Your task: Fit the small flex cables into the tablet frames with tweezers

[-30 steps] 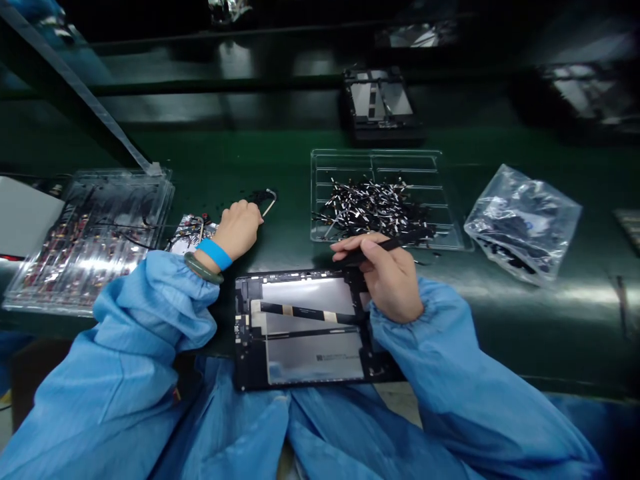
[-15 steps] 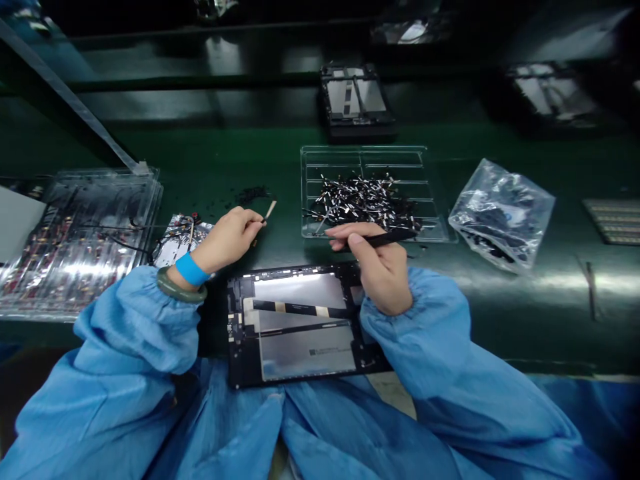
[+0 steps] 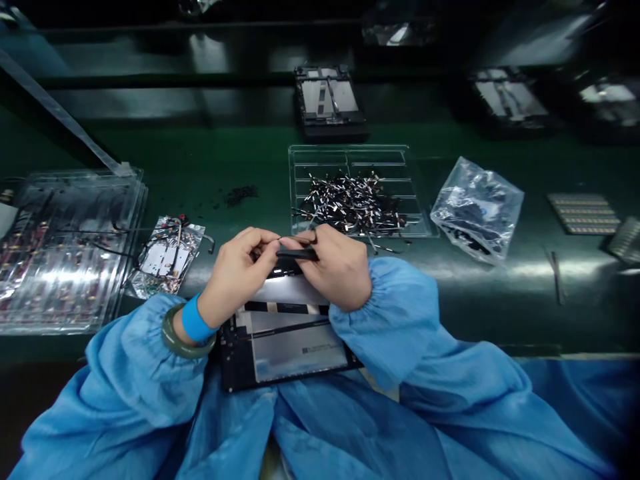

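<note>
My left hand [image 3: 243, 265] and my right hand [image 3: 337, 263] meet fingertip to fingertip above the upper edge of an opened tablet [image 3: 300, 357]. In the left hand's closed fingers is a small flex cable, now almost wholly hidden. My right hand is closed around a slim black tool [image 3: 299, 255], held level; its exact kind is unclear. The tablet lies at the bench's front edge, its silver inside facing up, with a dark ribbon across it. Just beyond the hands, a clear tray [image 3: 385, 155] bears a heap of small black-and-silver flex cables [image 3: 347, 203].
Stacked clear trays [image 3: 75, 253] of parts stand at left, beside a silver bag [image 3: 167, 257] with cables. Small black bits [image 3: 241, 195] lie behind my left hand. To the right are a clear plastic bag [image 3: 477, 207], tweezers [image 3: 556, 277] and a part sheet [image 3: 584, 213]. Another device [image 3: 330, 100] sits at the back.
My left hand has moved right and my right hand left and slightly down, so they now meet over the tablet. The strip in the left fingers has gone from sight. The view has shifted.
</note>
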Available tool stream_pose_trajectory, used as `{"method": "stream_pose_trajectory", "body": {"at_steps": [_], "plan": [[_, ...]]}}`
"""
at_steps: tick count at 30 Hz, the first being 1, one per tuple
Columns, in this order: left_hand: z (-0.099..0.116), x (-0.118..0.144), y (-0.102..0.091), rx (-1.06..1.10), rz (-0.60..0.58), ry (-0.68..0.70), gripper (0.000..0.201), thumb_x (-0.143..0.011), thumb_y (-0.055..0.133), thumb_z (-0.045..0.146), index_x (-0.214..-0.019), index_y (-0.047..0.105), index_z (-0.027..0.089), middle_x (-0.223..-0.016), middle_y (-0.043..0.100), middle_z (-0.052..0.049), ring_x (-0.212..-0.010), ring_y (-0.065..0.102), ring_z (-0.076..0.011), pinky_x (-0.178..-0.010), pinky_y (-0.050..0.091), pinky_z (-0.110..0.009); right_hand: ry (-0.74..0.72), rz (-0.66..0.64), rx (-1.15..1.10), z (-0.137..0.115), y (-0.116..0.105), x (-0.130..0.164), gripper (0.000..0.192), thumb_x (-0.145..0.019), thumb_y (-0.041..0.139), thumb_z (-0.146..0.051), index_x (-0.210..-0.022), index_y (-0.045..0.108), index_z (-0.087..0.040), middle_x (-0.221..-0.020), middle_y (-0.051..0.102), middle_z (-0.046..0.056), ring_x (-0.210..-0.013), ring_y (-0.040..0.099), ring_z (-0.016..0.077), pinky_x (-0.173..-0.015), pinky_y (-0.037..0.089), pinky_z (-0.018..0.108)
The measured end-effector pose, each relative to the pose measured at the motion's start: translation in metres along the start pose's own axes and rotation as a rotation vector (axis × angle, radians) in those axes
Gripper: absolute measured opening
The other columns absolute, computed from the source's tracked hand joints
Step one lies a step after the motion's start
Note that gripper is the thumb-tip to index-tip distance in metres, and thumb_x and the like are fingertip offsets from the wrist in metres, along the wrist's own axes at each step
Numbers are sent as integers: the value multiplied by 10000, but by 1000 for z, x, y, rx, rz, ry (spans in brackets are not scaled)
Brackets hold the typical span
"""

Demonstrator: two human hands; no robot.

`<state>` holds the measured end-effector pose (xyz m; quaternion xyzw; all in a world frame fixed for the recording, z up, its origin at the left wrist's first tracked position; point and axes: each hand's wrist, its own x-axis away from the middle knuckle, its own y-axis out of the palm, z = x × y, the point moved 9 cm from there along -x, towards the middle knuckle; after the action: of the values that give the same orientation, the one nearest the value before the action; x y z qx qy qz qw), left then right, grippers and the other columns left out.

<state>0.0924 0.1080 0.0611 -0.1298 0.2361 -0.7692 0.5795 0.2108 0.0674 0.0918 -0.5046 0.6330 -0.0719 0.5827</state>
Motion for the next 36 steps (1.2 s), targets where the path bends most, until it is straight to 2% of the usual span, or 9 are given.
{"method": "stream_pose_trajectory", "body": {"at_steps": [4, 7, 11, 17, 23, 27, 30, 34, 36], "plan": [[-10, 0, 5, 176, 10, -96, 200, -813, 552, 325, -818, 653, 153, -651, 603, -4, -532, 524, -112, -492, 408, -229, -66, 91, 10, -10, -10, 1, 170, -899, 564, -251, -786, 657, -166, -724, 715, 28, -641, 649, 124, -614, 507, 224], [3, 2, 4, 109, 56, 27, 158, -819, 545, 255, -807, 670, 158, -689, 604, -7, -605, 535, -108, -553, 425, -219, -146, 117, 69, -20, -8, 3, 136, -897, 551, -170, -936, 663, -104, -809, 733, 60, -714, 673, 139, -660, 521, 232], [19, 8, 0, -14, 110, 160, 133, -803, 564, 176, -755, 688, 174, -673, 595, -6, -649, 531, -106, -608, 445, -209, -175, 70, 112, -18, -5, 4, 132, -891, 513, -127, -856, 641, -121, -746, 704, 52, -651, 651, 127, -602, 502, 227], [-26, 11, 6, 779, 13, -379, 109, -763, 677, 292, -798, 692, 189, -986, 686, -26, -495, 451, -39, -434, 464, -176, 187, 268, -73, 23, -40, 8, 95, -850, 528, -154, -780, 579, -193, -713, 654, 2, -635, 615, 107, -590, 500, 215], [-25, 23, 34, 1011, -155, -532, 210, -708, 763, 293, -862, 745, 151, -738, 689, -37, -642, 610, -78, -589, 532, -149, 46, 51, -302, -3, -14, 4, 85, -858, 555, -154, -803, 620, -159, -740, 693, 26, -678, 637, 103, -632, 514, 211], [-29, 28, 37, 900, -109, -498, 220, -717, 756, 337, -836, 743, 152, -726, 701, -35, -650, 639, -87, -664, 540, -186, 421, 28, -602, 26, -2, 0, 188, -847, 607, -295, -957, 658, -151, -847, 729, 48, -739, 679, 130, -659, 550, 241], [-26, 26, 25, 656, -5, -355, 226, -747, 719, 352, -850, 728, 151, -821, 709, -57, -718, 663, -134, -703, 556, -261, 586, 29, -733, 34, 4, 2, 210, -867, 575, -346, -845, 681, -167, -727, 722, 11, -621, 665, 117, -566, 536, 224], [0, 29, -19, 270, 390, 43, 130, -780, 685, 252, -882, 690, 172, -939, 662, -50, -857, 641, -142, -752, 539, -261, 350, 77, -488, 13, -8, -2, 116, -845, 592, -211, -806, 691, -164, -768, 738, 13, -670, 677, 115, -627, 535, 209], [10, 33, -26, 186, 465, 162, 94, -788, 672, 200, -879, 671, 176, -909, 636, -36, -868, 624, -129, -743, 528, -244, 182, 82, -331, -5, -12, -3, 117, -847, 573, -162, -834, 689, -153, -813, 748, 35, -714, 693, 124, -671, 537, 209]]}}
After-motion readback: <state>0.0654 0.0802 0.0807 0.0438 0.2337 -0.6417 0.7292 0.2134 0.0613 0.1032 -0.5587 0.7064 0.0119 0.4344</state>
